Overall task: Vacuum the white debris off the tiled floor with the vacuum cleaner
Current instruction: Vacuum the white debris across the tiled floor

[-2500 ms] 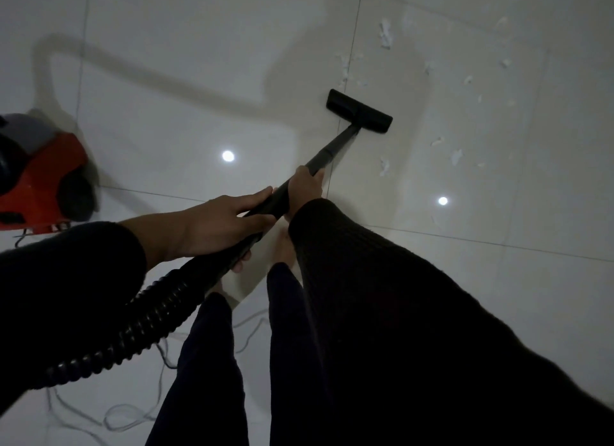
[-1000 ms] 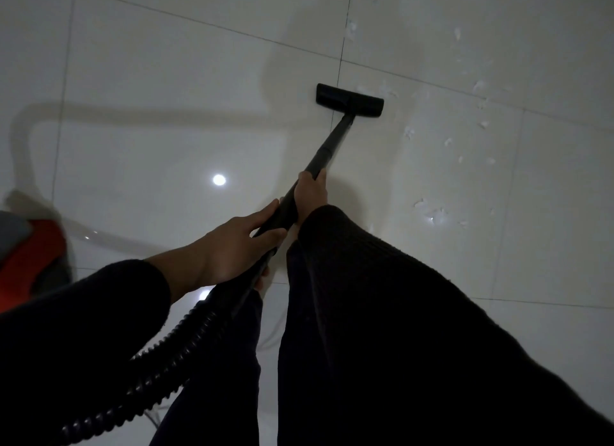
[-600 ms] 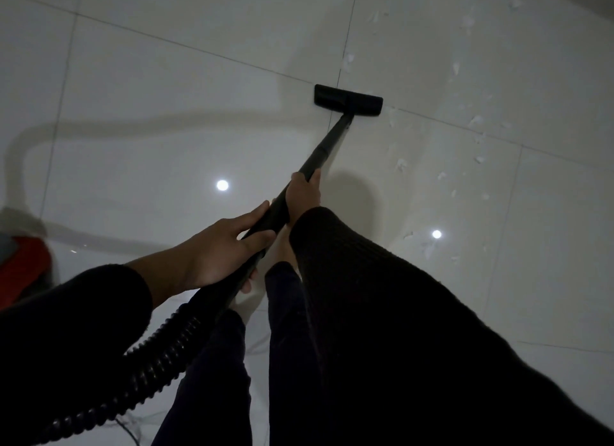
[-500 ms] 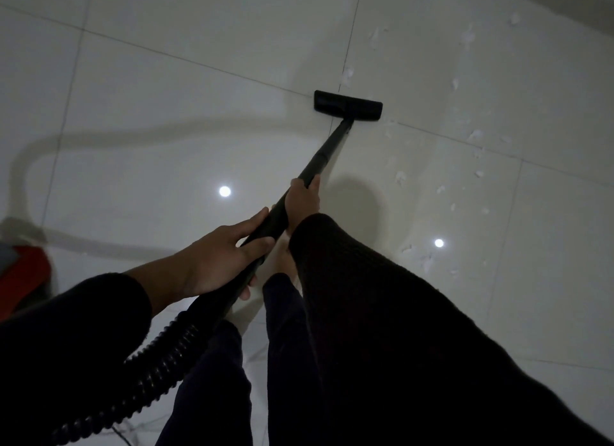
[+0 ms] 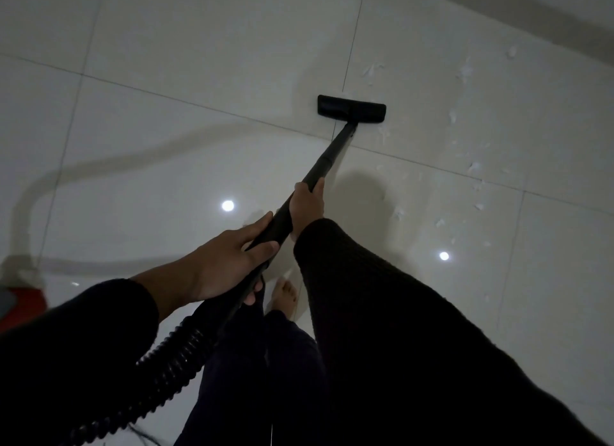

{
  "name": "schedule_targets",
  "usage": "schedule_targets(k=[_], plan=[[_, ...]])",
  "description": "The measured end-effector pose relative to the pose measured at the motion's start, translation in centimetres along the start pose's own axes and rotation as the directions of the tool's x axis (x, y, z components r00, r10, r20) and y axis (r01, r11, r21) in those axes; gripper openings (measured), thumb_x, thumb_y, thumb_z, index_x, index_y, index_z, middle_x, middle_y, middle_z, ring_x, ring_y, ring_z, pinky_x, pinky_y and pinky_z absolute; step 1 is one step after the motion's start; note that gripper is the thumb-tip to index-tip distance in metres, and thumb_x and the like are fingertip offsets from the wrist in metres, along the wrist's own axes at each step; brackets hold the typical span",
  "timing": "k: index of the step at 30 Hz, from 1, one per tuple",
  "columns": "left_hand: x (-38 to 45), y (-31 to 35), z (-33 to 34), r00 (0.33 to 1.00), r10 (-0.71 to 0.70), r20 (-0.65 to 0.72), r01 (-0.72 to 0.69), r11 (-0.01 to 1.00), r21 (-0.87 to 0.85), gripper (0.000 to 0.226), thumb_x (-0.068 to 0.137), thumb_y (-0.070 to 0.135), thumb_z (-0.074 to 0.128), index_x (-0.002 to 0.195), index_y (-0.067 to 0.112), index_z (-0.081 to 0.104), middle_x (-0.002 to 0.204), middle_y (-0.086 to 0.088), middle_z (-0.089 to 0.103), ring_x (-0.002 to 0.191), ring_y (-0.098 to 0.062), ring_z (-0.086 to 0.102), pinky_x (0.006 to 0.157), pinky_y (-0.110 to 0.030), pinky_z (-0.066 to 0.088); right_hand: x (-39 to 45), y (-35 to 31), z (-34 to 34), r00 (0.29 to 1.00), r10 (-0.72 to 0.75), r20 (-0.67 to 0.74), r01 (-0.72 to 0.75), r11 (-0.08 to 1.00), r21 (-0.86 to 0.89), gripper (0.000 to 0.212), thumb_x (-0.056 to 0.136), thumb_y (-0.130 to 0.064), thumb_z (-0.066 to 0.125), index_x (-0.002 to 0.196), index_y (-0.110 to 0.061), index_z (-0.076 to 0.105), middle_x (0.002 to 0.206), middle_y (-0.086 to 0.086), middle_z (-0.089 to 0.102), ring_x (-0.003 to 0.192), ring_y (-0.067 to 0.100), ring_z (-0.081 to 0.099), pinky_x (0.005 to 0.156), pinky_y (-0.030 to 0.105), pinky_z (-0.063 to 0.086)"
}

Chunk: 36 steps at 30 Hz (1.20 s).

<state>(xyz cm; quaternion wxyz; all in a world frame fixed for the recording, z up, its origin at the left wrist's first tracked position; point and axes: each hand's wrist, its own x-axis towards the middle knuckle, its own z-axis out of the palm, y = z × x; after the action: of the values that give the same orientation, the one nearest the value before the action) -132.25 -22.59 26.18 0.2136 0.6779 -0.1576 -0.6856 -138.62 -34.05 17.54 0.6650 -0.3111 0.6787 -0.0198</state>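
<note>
A black vacuum wand runs from my hands out to a flat black floor nozzle, which rests on the pale tiled floor across a grout line. My right hand grips the wand further out. My left hand grips it nearer me, where the ribbed black hose begins. White debris lies scattered to the right of the nozzle, with more scraps just beyond it.
The red vacuum body shows at the left edge. A bare foot and dark trouser legs are below my hands. A wall base crosses the top right. Ceiling lights reflect in the glossy tiles.
The nozzle has travelled forward along the grout line towards the far scraps. The view has tilted up, so the wall base shows and the red body has slid further off left.
</note>
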Motion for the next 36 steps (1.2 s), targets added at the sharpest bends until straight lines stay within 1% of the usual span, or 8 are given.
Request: schedule_targets(k=[8, 12, 14, 18, 23, 28, 31, 36], plan=[[2.8, 4.4, -4.5, 1.000, 0.021, 0.012, -0.021, 1.000, 0.000, 0.059, 0.096, 0.032, 0.047, 0.146, 0.044, 0.017, 0.050, 0.000, 0.064, 0.047, -0.018, 0.064, 0.046, -0.022, 0.049, 2.4, -5.8, 2.2, 0.999, -0.009, -0.031, 0.010, 0.999, 0.033, 0.065, 0.100, -0.020, 0.037, 0.157, -0.034, 0.007, 0.089, -0.011, 0.043, 0.090, 0.018, 0.052, 0.103, 0.046, 0.046], [3.7, 6.3, -6.5, 0.999, 0.036, 0.017, -0.036, 0.999, -0.005, 0.059, 0.095, 0.033, 0.048, 0.145, 0.046, 0.019, 0.049, 0.000, 0.064, 0.046, -0.019, 0.063, 0.044, -0.021, 0.048, 3.0, -8.6, 3.0, 0.998, -0.040, -0.052, 0.041, 0.999, 0.015, 0.066, 0.100, -0.022, 0.037, 0.157, -0.035, 0.007, 0.106, -0.004, 0.052, 0.088, 0.016, 0.051, 0.102, 0.044, 0.045], [4.2, 7.2, -7.3, 0.999, 0.043, 0.022, -0.043, 0.999, -0.019, 0.059, 0.095, 0.032, 0.048, 0.145, 0.046, 0.019, 0.049, 0.000, 0.063, 0.045, -0.019, 0.062, 0.041, -0.020, 0.047, 3.6, -9.7, 3.3, 0.998, -0.043, -0.055, 0.045, 0.999, 0.027, 0.065, 0.100, -0.021, 0.037, 0.157, -0.035, 0.007, 0.100, -0.006, 0.051, 0.084, 0.015, 0.050, 0.100, 0.043, 0.045], [5.4, 8.5, -8.0, 0.998, 0.055, 0.037, -0.054, 0.998, -0.017, 0.059, 0.096, 0.031, 0.047, 0.145, 0.044, 0.018, 0.049, 0.000, 0.063, 0.045, -0.018, 0.061, 0.043, -0.019, 0.047, 4.8, -10.9, 3.7, 0.998, -0.023, -0.060, 0.026, 0.998, 0.051, 0.066, 0.100, -0.021, 0.038, 0.157, -0.035, 0.008, 0.114, 0.001, 0.047, 0.099, 0.022, 0.052, 0.104, 0.047, 0.045], [7.3, 10.0, -8.5, 0.998, 0.040, 0.046, -0.041, 0.999, 0.027, 0.059, 0.096, 0.033, 0.047, 0.144, 0.046, 0.017, 0.053, -0.001, 0.065, 0.046, -0.018, 0.062, 0.054, -0.026, 0.051, 6.7, -12.1, 3.5, 0.997, -0.003, -0.081, 0.007, 0.999, 0.050, 0.066, 0.099, -0.021, 0.038, 0.157, -0.035, 0.009, 0.099, -0.003, 0.049, 0.100, 0.026, 0.054, 0.102, 0.052, 0.047], [9.1, 13.2, -9.0, 0.999, 0.044, 0.031, -0.044, 0.999, 0.006, 0.058, 0.096, 0.031, 0.048, 0.145, 0.043, 0.019, 0.061, -0.003, 0.063, 0.041, -0.012, 0.061, 0.044, -0.021, 0.049, 8.8, -15.3, 2.5, 0.996, -0.043, -0.083, 0.042, 0.999, -0.007, 0.064, 0.102, -0.018, 0.036, 0.158, -0.029, 0.007, 0.120, 0.007, 0.049, 0.096, 0.020, 0.047, 0.096, 0.036, 0.043], [10.4, 15.2, -9.0, 0.999, 0.048, 0.019, -0.048, 0.999, 0.004, 0.059, 0.095, 0.032, 0.048, 0.145, 0.044, 0.020, 0.060, -0.002, 0.064, 0.043, -0.015, 0.062, 0.048, -0.025, 0.052, 10.2, -17.4, 1.9, 0.996, -0.044, -0.072, 0.042, 0.999, -0.027, 0.064, 0.102, -0.019, 0.036, 0.158, -0.029, 0.007, 0.110, 0.001, 0.045, 0.087, 0.015, 0.046, 0.088, 0.032, 0.039], [13.2, 18.8, -9.2, 1.000, 0.015, 0.007, -0.015, 1.000, 0.008, 0.059, 0.094, 0.036, 0.048, 0.144, 0.048, 0.018, 0.060, -0.007, 0.068, 0.050, -0.021, 0.066, 0.057, -0.029, 0.056, 13.1, -21.1, 1.2, 0.998, -0.034, -0.060, 0.032, 0.999, -0.041, 0.067, 0.100, -0.022, 0.038, 0.158, -0.033, 0.007, 0.089, -0.008, 0.047, 0.090, 0.020, 0.052, 0.103, 0.048, 0.045]])
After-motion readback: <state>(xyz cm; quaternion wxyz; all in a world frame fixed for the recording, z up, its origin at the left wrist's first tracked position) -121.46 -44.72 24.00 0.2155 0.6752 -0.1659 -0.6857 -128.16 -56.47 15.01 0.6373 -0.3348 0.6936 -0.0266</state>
